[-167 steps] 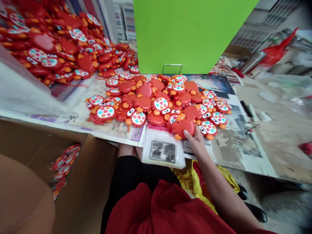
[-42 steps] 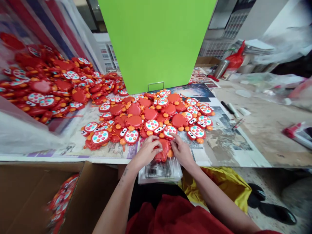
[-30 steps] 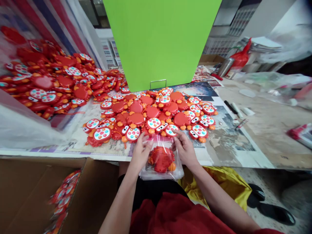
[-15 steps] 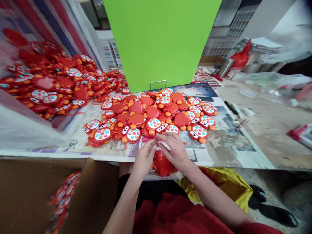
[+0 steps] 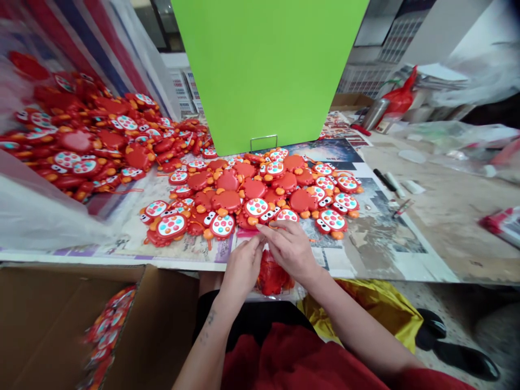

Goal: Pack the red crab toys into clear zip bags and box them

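Observation:
At the table's front edge, my left hand (image 5: 245,264) and my right hand (image 5: 291,248) meet with fingertips pinched together on the top of a clear plastic bag (image 5: 280,296). Inside the bag hangs a red crab toy (image 5: 271,273), below my fingers and partly covered by them. Just beyond my hands lies a pile of red crab toys (image 5: 254,188) with orange claws, googly eyes and white panels of coloured dots; some lie face down. The exact grip on the bag's edge is hidden by my fingers.
A large heap of crab toys (image 5: 77,141) fills a striped sack at left. Bagged toys (image 5: 109,325) sit in a cardboard box (image 5: 162,314) below. A green board (image 5: 268,70) stands behind the pile. Pens (image 5: 384,180) and a red bottle (image 5: 400,100) are at right.
My hands have drawn closer together at the top of the bag, and the fingers have closed in. The piled toys have stayed in place.

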The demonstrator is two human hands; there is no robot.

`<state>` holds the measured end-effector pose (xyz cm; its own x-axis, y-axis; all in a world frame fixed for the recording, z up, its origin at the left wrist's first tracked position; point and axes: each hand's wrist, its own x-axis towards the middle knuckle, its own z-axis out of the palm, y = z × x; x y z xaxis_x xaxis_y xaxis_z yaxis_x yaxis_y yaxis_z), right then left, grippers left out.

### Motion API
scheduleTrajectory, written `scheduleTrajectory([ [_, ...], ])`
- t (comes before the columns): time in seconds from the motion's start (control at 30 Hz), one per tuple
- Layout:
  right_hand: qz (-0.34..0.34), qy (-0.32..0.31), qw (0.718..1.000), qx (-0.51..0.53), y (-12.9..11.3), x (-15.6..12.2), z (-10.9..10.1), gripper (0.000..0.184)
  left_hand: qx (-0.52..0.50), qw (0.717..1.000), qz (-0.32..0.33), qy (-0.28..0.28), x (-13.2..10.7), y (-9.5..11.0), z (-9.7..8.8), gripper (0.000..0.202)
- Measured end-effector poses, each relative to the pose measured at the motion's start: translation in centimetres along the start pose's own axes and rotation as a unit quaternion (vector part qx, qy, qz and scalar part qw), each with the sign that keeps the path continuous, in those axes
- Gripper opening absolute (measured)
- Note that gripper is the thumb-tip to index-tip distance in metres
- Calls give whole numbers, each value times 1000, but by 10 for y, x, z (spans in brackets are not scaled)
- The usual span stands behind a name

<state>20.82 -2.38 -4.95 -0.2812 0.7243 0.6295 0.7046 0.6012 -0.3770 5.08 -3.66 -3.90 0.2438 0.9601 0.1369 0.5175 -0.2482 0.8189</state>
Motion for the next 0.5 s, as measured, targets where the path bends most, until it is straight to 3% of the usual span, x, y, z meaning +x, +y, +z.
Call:
scheduleTrajectory([
  [0.17, 59, 18, 997, 50, 2, 3, 3, 32, -13, 1000, 0, -5, -1, 0, 3, 31],
  [0.3, 142, 96, 979, 108, 17, 2, -1, 16, -72, 997, -13, -21, 2, -2, 6, 32],
  [0.4, 237, 165, 952, 99, 52, -12, -19, 8, -157, 984, -78, -30, 8, -14, 11, 30],
  [0.5, 311, 192, 931, 3, 103, -47, -51, 12, -246, 955, -161, -24, 13, -32, 18, 32],
])
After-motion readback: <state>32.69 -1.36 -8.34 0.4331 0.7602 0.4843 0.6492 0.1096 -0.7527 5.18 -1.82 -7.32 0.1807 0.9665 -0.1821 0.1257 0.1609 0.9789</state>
